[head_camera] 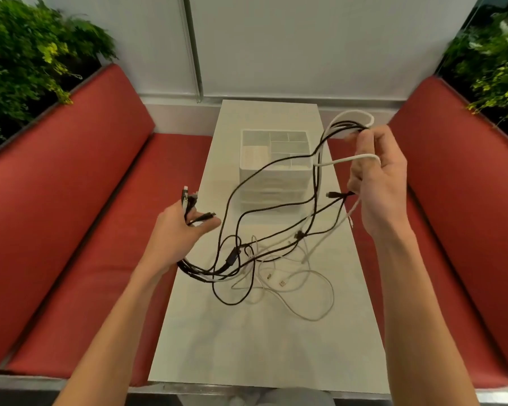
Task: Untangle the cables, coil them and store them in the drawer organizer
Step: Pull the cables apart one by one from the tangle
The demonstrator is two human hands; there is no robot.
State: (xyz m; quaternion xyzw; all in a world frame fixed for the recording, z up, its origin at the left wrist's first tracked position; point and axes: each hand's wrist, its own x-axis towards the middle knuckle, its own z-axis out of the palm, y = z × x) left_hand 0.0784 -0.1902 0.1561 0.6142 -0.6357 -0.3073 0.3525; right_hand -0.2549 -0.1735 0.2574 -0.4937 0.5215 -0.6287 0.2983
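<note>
The cables (232, 257), black and white, hang tangled between two hands held wide apart, with their slack pooled on the table (247, 347). The left hand (185, 230) pinches a bunch of plug ends. The right hand (376, 183), raised higher, curls round several loops, seemingly to stretch the knot open. The drawer organizer (276, 189) stands just behind, handy for storing.

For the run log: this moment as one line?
stage: untangling | left hand: grips cable ends | right hand: holds loops raised | cables: tangled, partly on table | organizer: behind tangle
</note>
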